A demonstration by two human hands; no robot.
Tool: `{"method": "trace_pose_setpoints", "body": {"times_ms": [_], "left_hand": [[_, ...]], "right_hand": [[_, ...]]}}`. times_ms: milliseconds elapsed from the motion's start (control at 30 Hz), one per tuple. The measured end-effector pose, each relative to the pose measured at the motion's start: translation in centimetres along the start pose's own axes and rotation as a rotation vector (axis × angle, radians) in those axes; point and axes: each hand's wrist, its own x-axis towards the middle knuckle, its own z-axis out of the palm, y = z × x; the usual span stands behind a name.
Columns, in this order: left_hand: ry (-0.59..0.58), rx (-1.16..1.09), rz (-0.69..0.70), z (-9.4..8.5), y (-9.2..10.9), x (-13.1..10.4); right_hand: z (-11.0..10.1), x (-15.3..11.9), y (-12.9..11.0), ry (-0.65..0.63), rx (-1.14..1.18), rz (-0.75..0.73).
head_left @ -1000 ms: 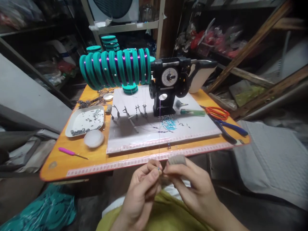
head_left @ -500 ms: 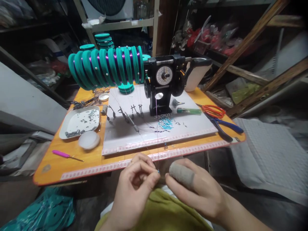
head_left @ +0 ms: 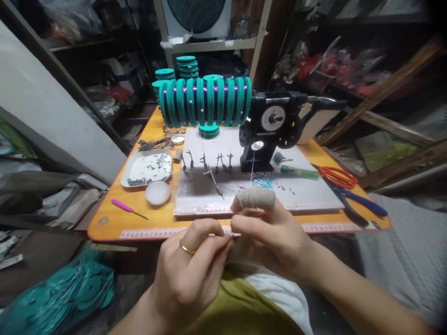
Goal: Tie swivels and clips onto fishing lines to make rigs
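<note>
My left hand (head_left: 195,263), a ring on one finger, pinches a thin line with a tiny blue bead (head_left: 231,236) at the fingertips. Right beside it, my right hand (head_left: 268,228) has its fingers drawn together at the same line; its grey-wrapped finger (head_left: 256,198) is raised and bent. A purple line (head_left: 252,170) drops from the black winder (head_left: 258,160) and passes behind my right hand. On the winder's shaft sits a row of teal spools (head_left: 206,102) wound with purple line. My right fingertips are partly hidden.
A white board (head_left: 195,197) holds small blue beads (head_left: 263,181), dark clips (head_left: 223,160) and a green tube (head_left: 299,172). Left are a tray (head_left: 127,167), a round dish (head_left: 158,193) and a pink-handled hook (head_left: 122,205). Orange scissors (head_left: 337,177) and blue pliers (head_left: 363,202) lie right.
The view has shifted, so the table sits further right. My right hand has closed in on my left at the line, its wrapped finger lifted. My left hand keeps its pinch.
</note>
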Motion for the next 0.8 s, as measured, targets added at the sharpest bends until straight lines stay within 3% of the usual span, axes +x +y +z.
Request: {"method": "trace_pose_setpoints", "body": {"times_ms": [133, 233, 300, 367, 467, 567, 667, 800], "left_hand": [[-0.020, 0.112, 0.105, -0.3, -1.1, 0.0], [-0.056, 0.197, 0.300, -0.2, -1.7, 0.0], [-0.080, 0.149, 0.334, -0.1, -1.8, -0.1], [-0.106, -0.060, 0.150, 0.1, -1.7, 0.0], [-0.189, -0.603, -0.470, 0.4, -1.3, 0.3], [-0.246, -1.213, -1.008, 0.9, -1.1, 0.6], [-0.280, -1.551, -1.260, 1.4, -1.0, 0.5], [-0.271, -1.613, -1.370, 1.8, -0.9, 0.1]], "right_hand": [[-0.7, 1.8, -1.2, -0.113, -0.340, -0.066], [-0.5, 2.4, -1.6, -0.124, -0.414, -0.057], [-0.3, 2.3, -1.4, -0.112, -0.452, -0.078], [-0.3, 2.0, -0.9, -0.057, -0.467, -0.160], [-0.8, 1.3, -0.2, 0.059, -0.425, -0.385], [-1.4, 0.7, 0.0, 0.004, -0.424, -0.559], [-1.4, 0.4, -0.1, 0.014, -0.444, -0.517], [-1.1, 0.1, 0.1, 0.031, -0.405, -0.475]]}}
